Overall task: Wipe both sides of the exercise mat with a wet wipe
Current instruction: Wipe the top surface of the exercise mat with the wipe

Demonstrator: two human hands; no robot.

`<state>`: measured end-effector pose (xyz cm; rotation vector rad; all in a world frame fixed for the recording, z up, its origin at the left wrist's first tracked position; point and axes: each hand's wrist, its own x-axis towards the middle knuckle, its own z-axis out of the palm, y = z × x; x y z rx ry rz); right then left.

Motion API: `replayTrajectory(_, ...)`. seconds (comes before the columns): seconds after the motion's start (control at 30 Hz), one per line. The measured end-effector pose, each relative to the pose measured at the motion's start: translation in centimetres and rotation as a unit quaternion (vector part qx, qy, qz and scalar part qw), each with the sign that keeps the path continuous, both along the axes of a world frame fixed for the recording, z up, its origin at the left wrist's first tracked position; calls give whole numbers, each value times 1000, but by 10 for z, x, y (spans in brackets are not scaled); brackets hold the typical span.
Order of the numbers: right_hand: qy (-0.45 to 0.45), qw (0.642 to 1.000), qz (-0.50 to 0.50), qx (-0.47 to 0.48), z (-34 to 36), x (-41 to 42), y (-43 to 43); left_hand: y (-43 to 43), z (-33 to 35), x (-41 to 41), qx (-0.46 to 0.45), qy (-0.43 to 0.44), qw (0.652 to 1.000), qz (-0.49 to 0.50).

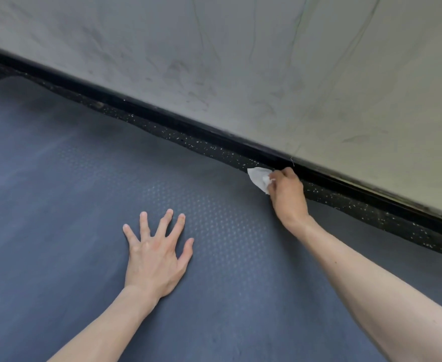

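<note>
A blue-grey exercise mat (71, 205) with a dimpled texture lies flat and fills most of the lower view. My left hand (154, 253) rests on it palm down, fingers spread and straight. My right hand (287, 194) reaches to the mat's far edge and grips a crumpled white wet wipe (259, 177), which touches the mat close to that edge. Part of the wipe is hidden inside my fingers.
Beyond the mat's far edge runs a strip of black speckled rubber floor (371, 207), then a black baseboard (188, 124) and a scuffed grey wall (240, 61) that rises close behind my right hand.
</note>
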<state>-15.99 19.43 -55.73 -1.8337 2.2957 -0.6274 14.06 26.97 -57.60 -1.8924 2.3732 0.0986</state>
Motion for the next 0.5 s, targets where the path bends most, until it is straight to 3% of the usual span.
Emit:
replayTrajectory(0.1,-37,999,22,-10,-3,30,3,1,1,-1,0,7,1000,-2)
replayTrajectory(0.3,-17,982,188,-27,-5,78,18,0,1,-1,-10,5,1000,-4)
replayTrajectory(0.4,15,982,187,3,1,50,13,1,2,0,-10,4,1000,-7)
replayTrajectory(0.5,15,993,120,7,10,-2,19,1,3,-1,-11,3,1000,-5)
